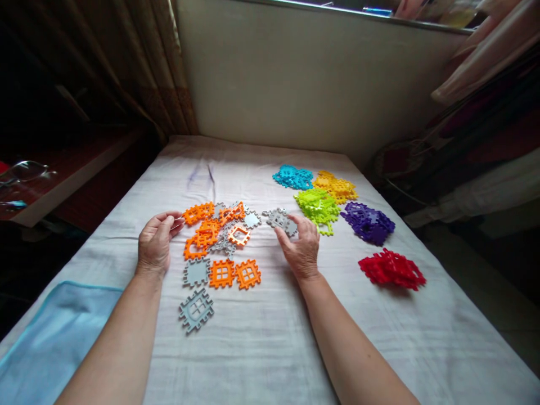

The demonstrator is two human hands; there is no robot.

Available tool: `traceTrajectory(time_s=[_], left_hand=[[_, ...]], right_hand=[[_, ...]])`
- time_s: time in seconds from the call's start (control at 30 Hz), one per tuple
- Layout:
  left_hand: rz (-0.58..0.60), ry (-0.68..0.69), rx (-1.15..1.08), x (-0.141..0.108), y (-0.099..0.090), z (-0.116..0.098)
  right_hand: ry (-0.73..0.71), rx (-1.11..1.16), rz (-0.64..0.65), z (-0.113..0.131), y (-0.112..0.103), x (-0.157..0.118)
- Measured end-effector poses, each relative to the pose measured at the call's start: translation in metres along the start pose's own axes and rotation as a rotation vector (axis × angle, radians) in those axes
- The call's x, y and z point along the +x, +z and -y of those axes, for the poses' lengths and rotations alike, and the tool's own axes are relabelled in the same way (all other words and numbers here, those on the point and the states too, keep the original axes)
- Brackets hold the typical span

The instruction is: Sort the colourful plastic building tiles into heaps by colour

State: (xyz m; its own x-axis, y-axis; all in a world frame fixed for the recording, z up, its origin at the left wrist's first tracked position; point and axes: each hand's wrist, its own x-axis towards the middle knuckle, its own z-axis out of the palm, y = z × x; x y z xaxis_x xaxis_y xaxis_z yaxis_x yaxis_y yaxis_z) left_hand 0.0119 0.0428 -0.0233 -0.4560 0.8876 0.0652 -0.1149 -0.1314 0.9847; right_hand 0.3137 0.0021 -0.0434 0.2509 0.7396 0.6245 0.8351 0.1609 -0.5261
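Note:
My left hand (157,243) is at the left edge of a mixed heap, its thumb and fingers pinched on the edge of an orange interlocking tile (198,212). My right hand (302,244) grips a small stack of grey interlocking tiles (280,221) just right of the heap. Orange tiles with window cut-outs and grey ones lie jumbled between my hands. Closer to me are a plain grey tile (196,272), two orange window tiles (221,274) and a single grey window tile (196,310).
Sorted tile piles lie to the right: blue (293,176), yellow (335,187), lime green (317,208), purple (368,223) and red (392,269). A light blue cloth (63,337) covers the left front corner of the sheeted surface (261,349). A wall (270,84) rises behind.

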Motion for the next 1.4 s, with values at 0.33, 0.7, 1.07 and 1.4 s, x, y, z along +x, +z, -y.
traceTrajectory(time_s=[0.33, 0.7, 1.07, 1.4], left_hand=[[-0.020, -0.021, -0.015, -0.001, 0.003, -0.003], [-0.016, -0.008, -0.019, 0.000, 0.002, -0.001], [-0.008, -0.015, -0.034, 0.000, 0.002, 0.000], [0.016, 0.001, -0.028, 0.001, 0.001, 0.003]], right_hand=[[0.181, -0.124, -0.005, -0.022, 0.006, 0.001], [0.044, -0.076, -0.003, -0.012, 0.000, 0.000], [-0.420, 0.231, 0.278, 0.058, -0.008, -0.026], [-0.732, 0.365, 0.686, 0.096, -0.015, -0.052]])
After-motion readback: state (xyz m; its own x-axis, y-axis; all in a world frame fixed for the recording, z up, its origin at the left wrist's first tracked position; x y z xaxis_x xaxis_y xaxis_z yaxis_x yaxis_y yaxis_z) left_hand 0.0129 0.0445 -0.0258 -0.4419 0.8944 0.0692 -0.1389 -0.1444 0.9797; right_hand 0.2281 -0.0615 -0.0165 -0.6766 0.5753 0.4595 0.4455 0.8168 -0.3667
